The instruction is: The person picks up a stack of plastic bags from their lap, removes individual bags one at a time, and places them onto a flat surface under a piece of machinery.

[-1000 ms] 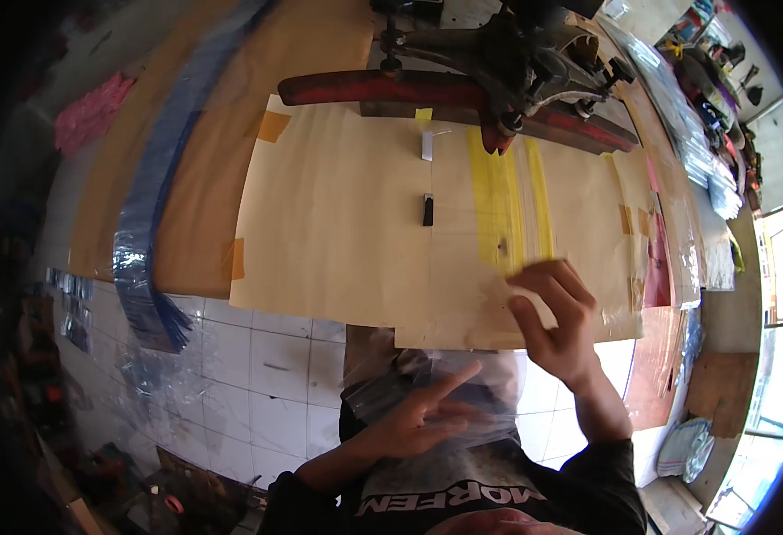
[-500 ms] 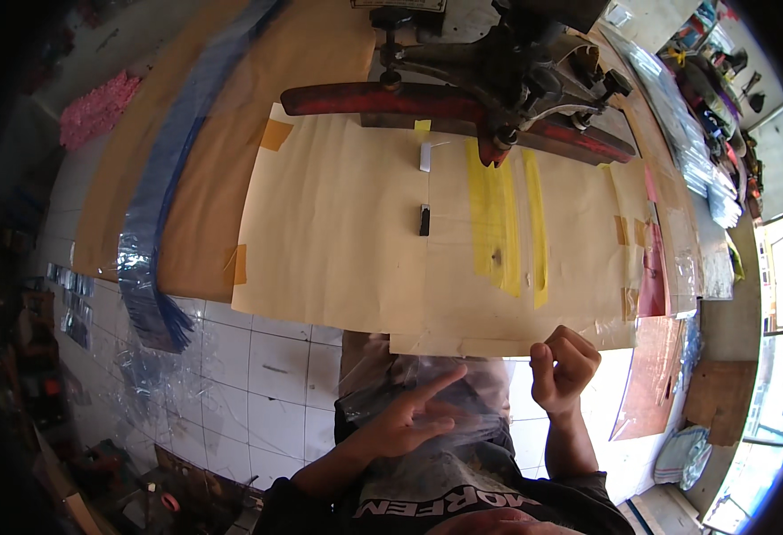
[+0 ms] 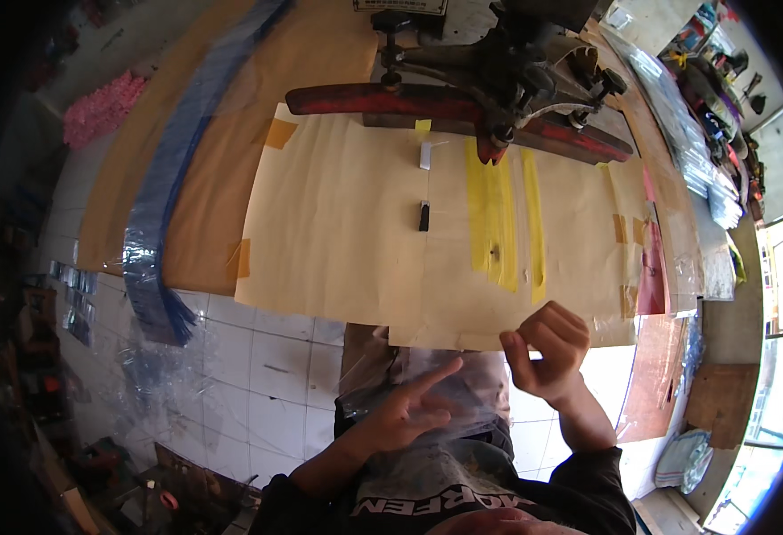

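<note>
My left hand (image 3: 407, 412) lies in my lap with its fingers apart, index and middle stretched out, resting on a pile of clear plastic film (image 3: 463, 419). My right hand (image 3: 548, 352) hovers at the front edge of the paper-covered table (image 3: 338, 232), fingers curled into a loose fist with thumb against fingertips. I cannot make out any thin film between them. Yellow tape strips (image 3: 491, 214) run across the paper just beyond that hand. A small black piece (image 3: 424, 216) and a small white piece (image 3: 425, 153) lie mid-table.
A red and black machine arm (image 3: 463, 98) spans the far side of the table. A long blue plastic strip (image 3: 155, 223) hangs off the left. Stacks of clear bags (image 3: 690, 152) line the right side. White floor tiles (image 3: 258, 357) lie below the table edge.
My right hand has drawn back from the table edge and gone from spread fingers to a curled fist. My left hand stays on the film in my lap.
</note>
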`<state>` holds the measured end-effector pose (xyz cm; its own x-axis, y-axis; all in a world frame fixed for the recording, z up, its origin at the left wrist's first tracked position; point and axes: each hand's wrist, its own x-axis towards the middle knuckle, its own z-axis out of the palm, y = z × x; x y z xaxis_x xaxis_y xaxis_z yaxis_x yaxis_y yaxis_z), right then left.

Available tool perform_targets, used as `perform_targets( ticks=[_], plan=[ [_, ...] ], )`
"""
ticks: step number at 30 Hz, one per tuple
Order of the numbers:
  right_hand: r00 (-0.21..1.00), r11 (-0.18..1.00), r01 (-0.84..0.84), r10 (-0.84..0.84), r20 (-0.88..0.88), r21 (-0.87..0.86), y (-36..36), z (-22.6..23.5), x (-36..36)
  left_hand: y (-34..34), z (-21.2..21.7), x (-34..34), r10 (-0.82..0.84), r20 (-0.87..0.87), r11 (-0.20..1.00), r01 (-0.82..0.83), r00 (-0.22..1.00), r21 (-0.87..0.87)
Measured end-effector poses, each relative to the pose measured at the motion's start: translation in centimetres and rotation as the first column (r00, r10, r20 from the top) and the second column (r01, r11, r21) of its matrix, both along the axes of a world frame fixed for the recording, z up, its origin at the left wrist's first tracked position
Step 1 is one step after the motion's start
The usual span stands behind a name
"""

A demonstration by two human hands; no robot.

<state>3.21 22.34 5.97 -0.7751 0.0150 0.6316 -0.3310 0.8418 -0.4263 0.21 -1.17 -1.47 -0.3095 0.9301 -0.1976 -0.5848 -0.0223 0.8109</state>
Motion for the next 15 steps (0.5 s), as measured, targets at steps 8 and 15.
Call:
perform_targets(
  ticks=[8,15],
  plan=[
    [0.988,0.991,0.091,-0.077,0.136,-0.095,0.0,2.0,-3.3,-0.5,-0.3,0.2,0.084,-0.088,0.996,-0.081,0.993,0.03],
    [0.897,0.988,-0.063,-0.007,0.443,0.143,1.2,1.1,-5.6,0.7,-0.6,0.1,0.097,-0.132,0.991,-0.083,0.986,0.109]
  ],
)
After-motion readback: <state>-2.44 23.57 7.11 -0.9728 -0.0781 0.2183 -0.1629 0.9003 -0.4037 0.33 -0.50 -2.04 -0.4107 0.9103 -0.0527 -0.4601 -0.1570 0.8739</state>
